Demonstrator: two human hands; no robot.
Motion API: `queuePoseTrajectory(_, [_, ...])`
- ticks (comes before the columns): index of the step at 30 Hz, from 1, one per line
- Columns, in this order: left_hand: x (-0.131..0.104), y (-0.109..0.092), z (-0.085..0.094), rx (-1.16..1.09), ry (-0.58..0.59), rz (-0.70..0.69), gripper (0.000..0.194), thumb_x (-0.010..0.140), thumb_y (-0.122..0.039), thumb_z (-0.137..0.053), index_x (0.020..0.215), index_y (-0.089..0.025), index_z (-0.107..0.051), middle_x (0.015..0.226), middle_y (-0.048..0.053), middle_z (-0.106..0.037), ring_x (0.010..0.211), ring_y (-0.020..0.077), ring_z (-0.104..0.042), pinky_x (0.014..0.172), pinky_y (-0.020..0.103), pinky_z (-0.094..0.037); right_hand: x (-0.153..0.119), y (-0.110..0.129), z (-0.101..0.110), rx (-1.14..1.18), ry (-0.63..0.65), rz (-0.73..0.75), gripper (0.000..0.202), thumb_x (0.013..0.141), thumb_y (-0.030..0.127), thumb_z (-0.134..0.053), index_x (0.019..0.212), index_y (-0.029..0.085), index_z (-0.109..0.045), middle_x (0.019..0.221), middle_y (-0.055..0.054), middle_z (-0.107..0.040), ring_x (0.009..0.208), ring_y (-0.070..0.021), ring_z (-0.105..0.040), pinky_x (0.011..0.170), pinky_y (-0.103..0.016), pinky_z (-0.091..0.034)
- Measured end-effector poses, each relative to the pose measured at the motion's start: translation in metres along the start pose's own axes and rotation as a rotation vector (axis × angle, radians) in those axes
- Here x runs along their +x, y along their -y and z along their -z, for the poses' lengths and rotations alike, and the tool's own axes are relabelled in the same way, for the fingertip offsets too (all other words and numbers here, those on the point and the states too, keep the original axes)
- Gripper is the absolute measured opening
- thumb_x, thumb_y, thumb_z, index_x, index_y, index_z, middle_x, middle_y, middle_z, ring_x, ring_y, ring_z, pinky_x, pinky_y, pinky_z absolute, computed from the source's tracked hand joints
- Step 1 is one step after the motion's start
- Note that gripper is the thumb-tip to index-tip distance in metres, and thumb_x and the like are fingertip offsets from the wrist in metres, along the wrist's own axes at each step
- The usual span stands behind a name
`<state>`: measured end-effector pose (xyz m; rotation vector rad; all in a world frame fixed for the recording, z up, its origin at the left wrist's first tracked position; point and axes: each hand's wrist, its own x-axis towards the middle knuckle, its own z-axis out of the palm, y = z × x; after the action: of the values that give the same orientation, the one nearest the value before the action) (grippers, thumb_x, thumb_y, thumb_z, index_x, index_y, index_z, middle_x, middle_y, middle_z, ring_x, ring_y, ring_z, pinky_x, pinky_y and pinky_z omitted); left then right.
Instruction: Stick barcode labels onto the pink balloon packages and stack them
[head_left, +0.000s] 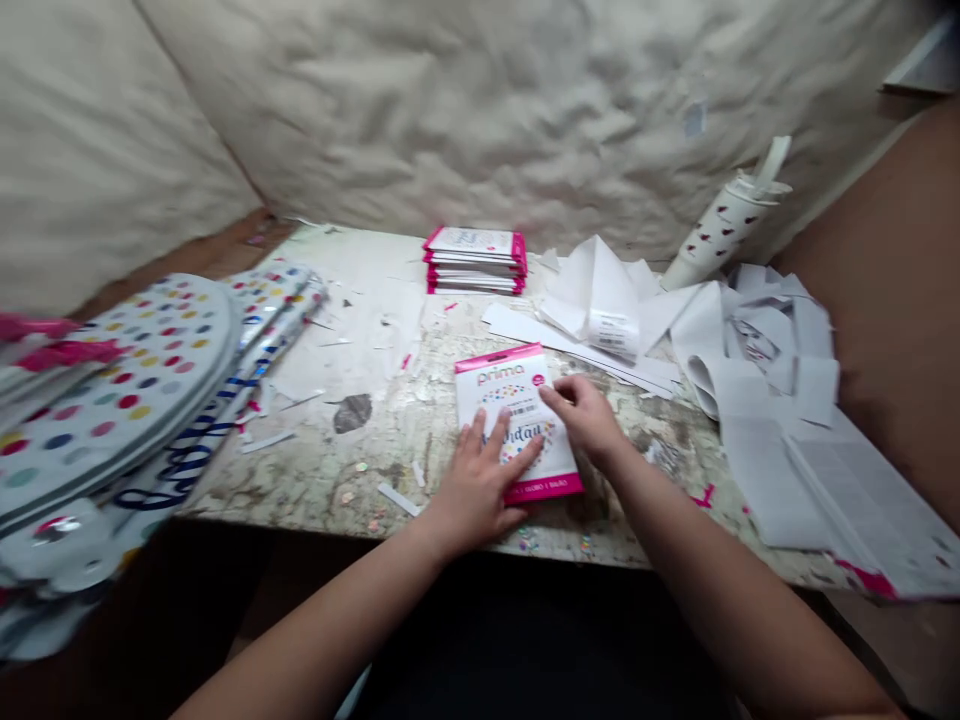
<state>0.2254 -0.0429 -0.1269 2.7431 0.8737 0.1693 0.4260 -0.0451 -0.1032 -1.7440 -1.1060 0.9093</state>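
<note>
A white and pink balloon packet [487, 385] marked "prima" lies face up near the table's front edge. My left hand [487, 480] rests flat on its lower part, fingers spread, covering some of the blue lettering. At the packet's right edge, my right hand [589, 415] has its fingers curled in, with thumb and forefinger gripping close to a small pink dot. A barcode label shows on the packet between my hands. Behind it stands a neat stack of similar packets [476, 262].
White backing-paper strips [600, 290] with a barcode label lie heaped at the right, beside a white tumbler [727, 225]. Polka-dot foil balloons [142, 390] overhang the left side. Paper scraps [270, 441] litter the worn table [420, 410]. A draped sheet [450, 110] hangs behind.
</note>
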Motion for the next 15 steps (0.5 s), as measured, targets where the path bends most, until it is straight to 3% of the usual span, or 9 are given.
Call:
queuePoseTrajectory(1, [-0.004,0.006,0.004,0.001,0.014,-0.063,0.073,0.076,-0.045,-0.064,0.142,-0.035,-0.032,0.154,0.011,-0.017,0.139,0.0429,-0.009,0.105,0.06,-0.023,0.002,0.004,0.001,0.168,0.061,-0.077,0.043,0.076,0.054,-0.058,0.1,0.018,-0.056,0.096,-0.011,-0.068,0.086,-0.0257,-0.065,0.069,-0.039,-0.053])
queuePoseTrajectory(3, [-0.016,0.016,0.02,0.013,0.035,-0.181,0.059,0.085,-0.038,-0.055,0.139,-0.04,-0.034,0.152,0.004,-0.025,0.139,0.0367,-0.016,0.106,0.057,-0.026,0.007,0.01,0.003,0.399,0.25,-0.24,0.039,0.073,0.043,-0.064,0.101,0.018,-0.055,0.08,-0.006,-0.068,0.06,-0.0192,-0.063,0.044,-0.027,-0.047])
queuePoseTrajectory(5, [-0.028,0.016,0.042,0.034,-0.017,-0.19,0.056,0.084,-0.047,-0.053,0.138,-0.039,-0.038,0.15,0.004,-0.03,0.138,0.036,-0.021,0.105,0.06,-0.025,0.011,0.016,0.002,0.5,0.343,-0.34,0.032,0.067,0.027,-0.066,0.096,0.017,-0.057,0.072,-0.005,-0.067,0.049,-0.0166,-0.058,0.034,-0.022,-0.037])
queuePoseTrajectory(7, [-0.037,0.003,0.065,0.066,-0.182,-0.1,0.076,0.074,-0.063,-0.057,0.139,-0.029,-0.039,0.149,0.011,-0.032,0.138,0.0376,-0.02,0.107,0.061,-0.022,0.011,0.026,-0.006,0.582,0.265,-0.346,0.028,0.064,0.02,-0.064,0.091,0.016,-0.058,0.071,-0.006,-0.068,0.051,-0.0175,-0.06,0.036,-0.024,-0.041])
queuePoseTrajectory(9, [-0.039,-0.014,0.083,0.131,-0.351,-0.001,0.088,0.072,-0.067,-0.055,0.141,-0.017,-0.037,0.147,0.017,-0.033,0.139,0.0359,-0.02,0.11,0.055,-0.022,0.004,0.043,-0.022,0.665,0.152,-0.259,0.026,0.065,0.02,-0.063,0.09,0.018,-0.058,0.076,-0.005,-0.069,0.058,-0.0194,-0.063,0.044,-0.029,-0.05])
queuePoseTrajectory(12, [-0.032,-0.028,0.1,0.265,-0.401,0.171,0.064,0.087,-0.042,-0.047,0.141,-0.01,-0.034,0.142,0.019,-0.04,0.133,0.0338,-0.034,0.106,0.05,-0.033,-0.017,0.075,-0.047,0.728,0.129,-0.074,0.031,0.065,0.024,-0.067,0.094,0.02,-0.057,0.089,-0.006,-0.07,0.07,-0.0225,-0.066,0.052,-0.033,-0.055])
queuePoseTrajectory(15, [-0.034,-0.013,0.117,0.297,-0.405,0.252,0.047,0.088,-0.015,-0.037,0.135,-0.01,-0.043,0.135,0.016,-0.05,0.123,0.0264,-0.05,0.102,0.041,-0.042,-0.032,0.097,-0.06,0.747,0.306,0.024,0.035,0.072,0.036,-0.067,0.102,0.021,-0.057,0.095,-0.008,-0.07,0.081,-0.0254,-0.067,0.063,-0.037,-0.056])
